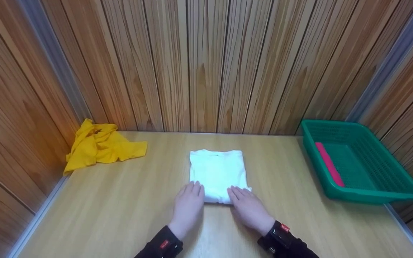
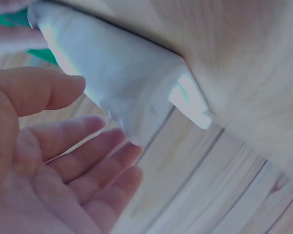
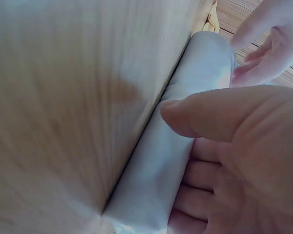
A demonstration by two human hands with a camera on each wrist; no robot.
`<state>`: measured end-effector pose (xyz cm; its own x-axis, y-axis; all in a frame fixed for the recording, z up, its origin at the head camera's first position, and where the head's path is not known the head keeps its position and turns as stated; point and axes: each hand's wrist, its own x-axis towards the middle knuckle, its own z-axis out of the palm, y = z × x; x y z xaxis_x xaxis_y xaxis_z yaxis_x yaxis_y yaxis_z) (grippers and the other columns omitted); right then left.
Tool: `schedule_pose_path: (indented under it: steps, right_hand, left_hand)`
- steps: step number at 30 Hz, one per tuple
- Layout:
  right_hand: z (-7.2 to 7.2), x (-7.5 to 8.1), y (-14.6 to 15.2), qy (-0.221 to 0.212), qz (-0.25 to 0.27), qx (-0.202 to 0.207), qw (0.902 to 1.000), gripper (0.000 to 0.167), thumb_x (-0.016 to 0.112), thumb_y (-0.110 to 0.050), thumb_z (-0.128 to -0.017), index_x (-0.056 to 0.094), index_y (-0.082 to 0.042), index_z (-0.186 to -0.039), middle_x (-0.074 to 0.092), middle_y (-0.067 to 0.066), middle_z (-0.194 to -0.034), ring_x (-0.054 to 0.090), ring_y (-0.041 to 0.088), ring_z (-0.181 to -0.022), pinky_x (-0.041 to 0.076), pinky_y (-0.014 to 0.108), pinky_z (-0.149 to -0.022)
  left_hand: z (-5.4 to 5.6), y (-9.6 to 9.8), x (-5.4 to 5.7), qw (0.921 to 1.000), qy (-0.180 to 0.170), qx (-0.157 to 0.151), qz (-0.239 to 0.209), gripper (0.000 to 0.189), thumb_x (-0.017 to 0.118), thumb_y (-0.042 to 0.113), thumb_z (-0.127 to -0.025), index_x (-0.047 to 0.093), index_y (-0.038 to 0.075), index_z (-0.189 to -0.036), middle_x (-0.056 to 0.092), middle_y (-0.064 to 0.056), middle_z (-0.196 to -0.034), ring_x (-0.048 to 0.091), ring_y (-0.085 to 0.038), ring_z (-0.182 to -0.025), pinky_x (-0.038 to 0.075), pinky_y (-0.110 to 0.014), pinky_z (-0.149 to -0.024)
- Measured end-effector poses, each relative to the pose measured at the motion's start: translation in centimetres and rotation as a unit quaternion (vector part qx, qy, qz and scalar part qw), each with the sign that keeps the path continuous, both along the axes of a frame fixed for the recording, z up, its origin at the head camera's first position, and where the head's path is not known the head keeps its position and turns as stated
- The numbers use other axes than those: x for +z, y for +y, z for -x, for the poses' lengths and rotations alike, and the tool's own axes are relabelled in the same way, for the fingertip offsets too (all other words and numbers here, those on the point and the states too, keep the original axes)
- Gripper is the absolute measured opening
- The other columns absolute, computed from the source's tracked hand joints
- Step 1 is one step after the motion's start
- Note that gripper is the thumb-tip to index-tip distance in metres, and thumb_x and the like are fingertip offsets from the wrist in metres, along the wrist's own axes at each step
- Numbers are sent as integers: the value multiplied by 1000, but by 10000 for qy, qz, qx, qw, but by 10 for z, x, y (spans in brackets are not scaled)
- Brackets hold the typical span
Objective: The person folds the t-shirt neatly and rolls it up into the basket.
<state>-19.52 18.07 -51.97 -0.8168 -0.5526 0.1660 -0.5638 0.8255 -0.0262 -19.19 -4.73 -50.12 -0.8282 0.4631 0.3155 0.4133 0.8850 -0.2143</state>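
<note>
A white garment (image 1: 218, 172), folded into a compact square, lies on the table in the middle of the head view. My left hand (image 1: 189, 206) is at its near left corner with the fingertips on the cloth. In the left wrist view the fingers are nearly straight and the thumb (image 2: 53, 90) stands apart from them. At the near right corner, my right hand (image 1: 251, 208) rests extended fingers on the fabric. The right wrist view shows the right thumb (image 3: 185, 114) by the rounded near fold, fingers over the top.
A crumpled yellow cloth (image 1: 106, 145) lies at the back left against the wooden wall (image 1: 206, 71). On the right stands a green basket (image 1: 371, 196) with a pink item (image 1: 330, 165) along its left inner side. Wood-panelled walls border the table (image 1: 127, 200).
</note>
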Motion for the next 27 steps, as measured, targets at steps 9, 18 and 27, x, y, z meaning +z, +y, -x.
schedule_pose_path:
  steps: [9, 18, 27]
  right_hand:
    - [3, 1, 1, 13, 204, 67, 9998, 49, 58, 4, -89, 51, 9, -137, 53, 26, -136, 52, 38, -126, 39, 51, -105]
    - [8, 4, -1, 122, 487, -56, 9987, 40, 56, 7, -91, 58, 5, -131, 62, 23, -126, 60, 37, -113, 46, 50, -97]
    - [9, -1, 1, 216, 712, -60, 9972, 32, 58, 3, -92, 65, 0, -124, 69, 17, -112, 65, 33, -102, 51, 47, -89]
  left_hand:
    - [0, 10, -14, 9976, 589, 43, 361, 26, 74, 10, -82, 69, 3, -107, 66, -8, -97, 63, -19, -90, 52, -29, -82]
    - [10, 14, -16, 9986, 437, 1, 312, 10, 73, 8, -79, 64, 10, -75, 55, 1, -65, 53, -12, -60, 45, -24, -58]
    - [17, 9, -14, 9994, 325, -114, -7, 16, 75, 4, -73, 62, 13, -69, 54, 2, -60, 51, -13, -56, 45, -27, -55]
